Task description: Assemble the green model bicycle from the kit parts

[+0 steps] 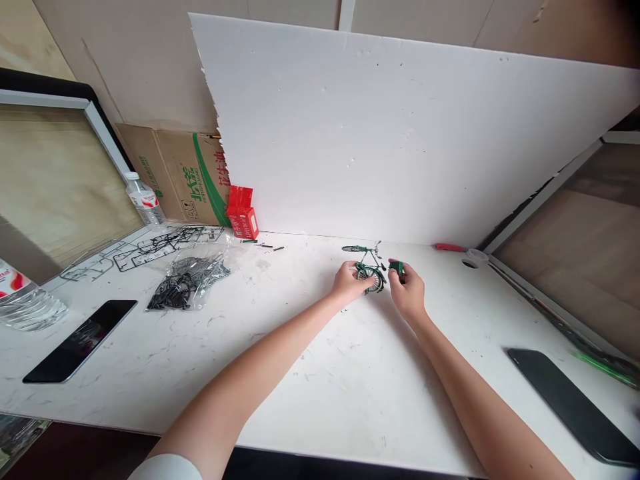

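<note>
A small green model bicycle (376,265) is at the middle of the white table, one wheel toward me and the handlebar away. My left hand (349,284) is closed on its near wheel, the thumb across the spokes. To the right of the bicycle, my right hand (409,291) grips a small dark green block-like part (397,267) between thumb and fingers. A narrow gap separates that part from the bicycle.
On the white table (310,373), a clear bag (193,280) of dark parts and black part frames (150,250) lie left, near a red box (242,213). Phones (80,340) lie at both sides; bottles (145,199) stand left. A white board (350,133) rises behind.
</note>
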`<state>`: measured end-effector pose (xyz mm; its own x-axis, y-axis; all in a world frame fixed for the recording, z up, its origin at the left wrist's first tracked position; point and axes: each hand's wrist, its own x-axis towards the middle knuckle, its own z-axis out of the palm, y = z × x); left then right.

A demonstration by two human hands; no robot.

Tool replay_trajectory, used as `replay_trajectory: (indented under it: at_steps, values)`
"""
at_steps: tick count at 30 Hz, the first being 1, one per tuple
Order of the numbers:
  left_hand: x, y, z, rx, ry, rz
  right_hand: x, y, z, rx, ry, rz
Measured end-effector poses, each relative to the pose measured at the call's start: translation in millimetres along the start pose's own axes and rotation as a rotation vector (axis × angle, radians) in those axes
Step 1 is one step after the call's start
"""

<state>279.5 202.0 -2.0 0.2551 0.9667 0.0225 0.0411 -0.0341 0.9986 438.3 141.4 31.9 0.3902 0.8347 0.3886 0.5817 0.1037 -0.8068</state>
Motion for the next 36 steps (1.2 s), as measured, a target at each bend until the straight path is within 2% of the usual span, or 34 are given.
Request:
replay_trajectory:
  at_steps: [2,6,8,12,15,21,26,36]
  values:
    - [-6.2,-0.5,0.0,0.018,0.033,0.067,-5.5,-2.4,2.8,0.011,-0.020,-0.018]
    - [-16.9,-2.9,-2.4,0.197,0.092,0.208,-11.4,-2.4,7.3,0.014,-0.016,-0.044]
    - [-21.4,-4.5,-3.1,0.281,0.079,0.300,-12.2,-0.5,10.0,-0.001,-0.014,-0.055]
    - [-25.8,-6.2,-3.1,0.312,0.083,0.414,-12.3,3.8,16.0,-0.009,-0.025,-0.065]
    - [-25.6,-6.4,-2.6,0.313,0.049,0.416,-13.3,5.5,19.8,-0.010,-0.050,-0.055]
    - [-24.4,-6.9,-1.6,0.341,0.073,0.411,-14.1,10.7,22.9,0.025,-0.117,-0.047]
    - [-25.6,-6.0,-1.7,0.350,0.012,0.392,-14.3,15.1,22.4,0.065,-0.165,-0.094]
    - [-25.1,-5.0,-2.5,0.368,0.013,0.469,-20.0,5.9,26.7,-0.033,-0.179,-0.136]
